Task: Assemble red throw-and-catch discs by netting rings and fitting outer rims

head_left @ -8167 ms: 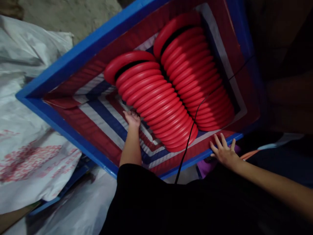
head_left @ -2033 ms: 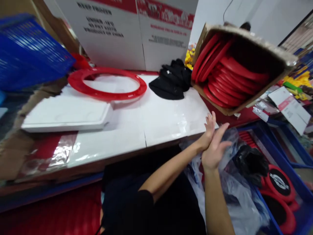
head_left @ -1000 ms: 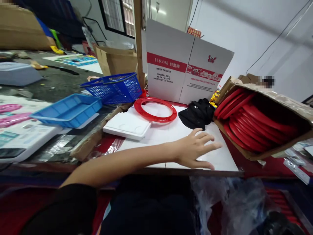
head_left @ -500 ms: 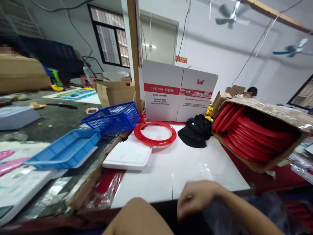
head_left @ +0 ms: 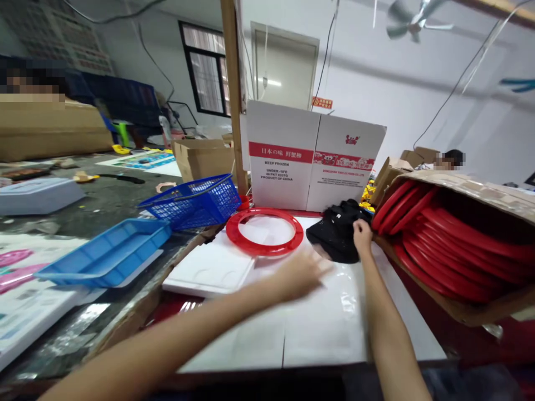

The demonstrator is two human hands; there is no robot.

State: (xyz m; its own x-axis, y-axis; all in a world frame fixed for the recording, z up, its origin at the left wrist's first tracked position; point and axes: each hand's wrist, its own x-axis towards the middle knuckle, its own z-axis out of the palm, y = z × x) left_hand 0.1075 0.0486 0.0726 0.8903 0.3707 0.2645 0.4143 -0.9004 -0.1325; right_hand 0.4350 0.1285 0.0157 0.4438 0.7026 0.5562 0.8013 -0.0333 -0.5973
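Note:
My right hand (head_left: 363, 233) is closed on the edge of a black cap (head_left: 338, 239), part of a dark pile at the far right of the white work surface (head_left: 317, 328). Reaching in from the left, my left hand (head_left: 303, 275) is blurred, its fingers stretched out just short of the cap brim, with nothing seen in them. A flat red ring (head_left: 234, 234) lies behind my left hand, partly over a white foam slab (head_left: 209, 273).
On the right, a tilted cardboard box (head_left: 460, 186) holds several red rings (head_left: 451, 250). A printed white carton (head_left: 280, 189) stands at the back. To the left are a blue basket (head_left: 196, 203) and a blue tray (head_left: 108, 253). Other people sit farther off.
Both hands have moved forward over the white surface, from low near the body. My right hand has taken hold of the cap pile's edge. The view has shifted slightly left.

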